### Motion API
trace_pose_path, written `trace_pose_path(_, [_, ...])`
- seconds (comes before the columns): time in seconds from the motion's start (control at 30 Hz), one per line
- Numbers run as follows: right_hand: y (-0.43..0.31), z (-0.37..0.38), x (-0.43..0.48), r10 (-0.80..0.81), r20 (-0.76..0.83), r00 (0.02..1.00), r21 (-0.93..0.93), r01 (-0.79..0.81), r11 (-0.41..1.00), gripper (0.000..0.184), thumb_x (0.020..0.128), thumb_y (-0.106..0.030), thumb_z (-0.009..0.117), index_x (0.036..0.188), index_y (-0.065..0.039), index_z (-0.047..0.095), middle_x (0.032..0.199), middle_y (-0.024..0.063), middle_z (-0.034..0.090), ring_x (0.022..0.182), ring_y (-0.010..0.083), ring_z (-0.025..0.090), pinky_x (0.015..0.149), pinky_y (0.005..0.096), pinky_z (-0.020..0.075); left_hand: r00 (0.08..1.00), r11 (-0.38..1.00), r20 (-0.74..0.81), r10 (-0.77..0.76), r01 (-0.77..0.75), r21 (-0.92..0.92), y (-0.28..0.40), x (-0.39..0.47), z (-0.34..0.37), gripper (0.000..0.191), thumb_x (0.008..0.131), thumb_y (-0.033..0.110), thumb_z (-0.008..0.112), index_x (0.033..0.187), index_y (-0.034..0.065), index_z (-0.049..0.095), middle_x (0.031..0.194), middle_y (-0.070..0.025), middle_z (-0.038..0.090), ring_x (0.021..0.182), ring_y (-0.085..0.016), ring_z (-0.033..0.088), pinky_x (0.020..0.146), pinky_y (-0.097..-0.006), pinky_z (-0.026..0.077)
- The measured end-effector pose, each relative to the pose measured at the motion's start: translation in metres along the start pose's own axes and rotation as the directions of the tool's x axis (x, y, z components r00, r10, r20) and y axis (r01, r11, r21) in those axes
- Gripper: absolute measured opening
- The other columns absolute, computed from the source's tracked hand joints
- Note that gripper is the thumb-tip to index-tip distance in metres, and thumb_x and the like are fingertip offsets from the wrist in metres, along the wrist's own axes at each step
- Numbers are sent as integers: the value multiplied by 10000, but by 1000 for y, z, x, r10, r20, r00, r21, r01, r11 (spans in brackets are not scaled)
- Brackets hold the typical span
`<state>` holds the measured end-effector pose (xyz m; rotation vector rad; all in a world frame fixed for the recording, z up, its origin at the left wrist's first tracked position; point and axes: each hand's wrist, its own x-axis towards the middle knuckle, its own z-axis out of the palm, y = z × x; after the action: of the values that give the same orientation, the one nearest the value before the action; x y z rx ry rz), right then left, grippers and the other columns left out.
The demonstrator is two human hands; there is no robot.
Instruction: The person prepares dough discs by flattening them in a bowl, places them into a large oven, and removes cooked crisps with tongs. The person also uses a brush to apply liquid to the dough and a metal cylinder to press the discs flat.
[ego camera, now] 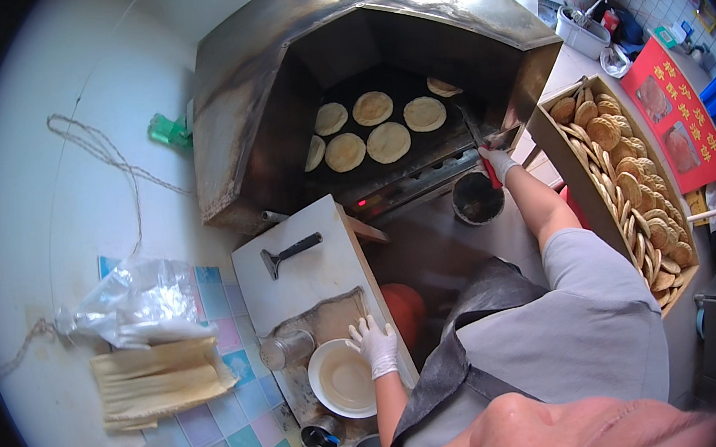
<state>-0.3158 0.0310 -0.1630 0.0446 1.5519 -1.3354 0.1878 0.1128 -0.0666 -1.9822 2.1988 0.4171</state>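
My right hand (501,164), in a white glove, grips a long dark metal tool (472,125) by its red handle. Its far end reaches over the dark cooking plate of a metal oven (236,125), close to several round flatbreads (389,142) lying inside. My left hand (376,344), also gloved, has its fingers spread at the rim of a white bowl (340,379) on a white side table (306,225). Whether it touches the bowl or rests on the table is unclear. Left of the bowl lies a metal shaker (287,350).
A black-handled scraper (292,254) lies on the table. A metal cup (319,438) stands near the bowl. Beneath the oven's front edge is a dark bucket (478,198). To the right, a long carton (545,138) holds many baked flatbreads (640,197) beside a red sign (681,117) bearing writing.
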Motion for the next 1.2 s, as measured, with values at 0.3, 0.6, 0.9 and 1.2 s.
trace_pose_path(0.3, [-33,25,80,-30,96,995,112,19,994,247,808,-294,660,906,-91,558,700,38,604,540,147,568,448,269,463,977,994,195,-91,77,76,-6,3,-7,581,801,398,520,1291,94,456,1375,-116,367,1336,-326,178,1063,-569,39])
trace_pose_path(0.6, [-34,-64,-22,-28,346,938,-296,138,945,214,811,-259,618,875,-55,612,665,17,587,564,108,541,486,248,417,921,969,305,-241,212,125,-4,10,-1,609,833,470,473,1331,125,416,1435,-67,294,1350,-335,131,1055,-565,76])
trace_pose_path(0.9, [-23,-374,-163,-301,49,952,-481,286,829,427,785,-258,662,1174,-105,576,953,71,652,784,154,610,710,281,497,866,947,388,-317,269,172,6,33,-4,614,846,500,429,1324,115,421,1435,-76,292,1347,-337,146,1062,-540,79])
trace_pose_path(1.2, [-151,-489,-140,-371,-279,886,-959,-275,65,342,779,-271,608,1094,-144,573,1010,130,619,949,319,577,808,411,453,872,929,324,-368,330,167,22,38,-9,617,838,497,434,1321,113,427,1417,-54,332,1337,-332,180,1063,-521,120])
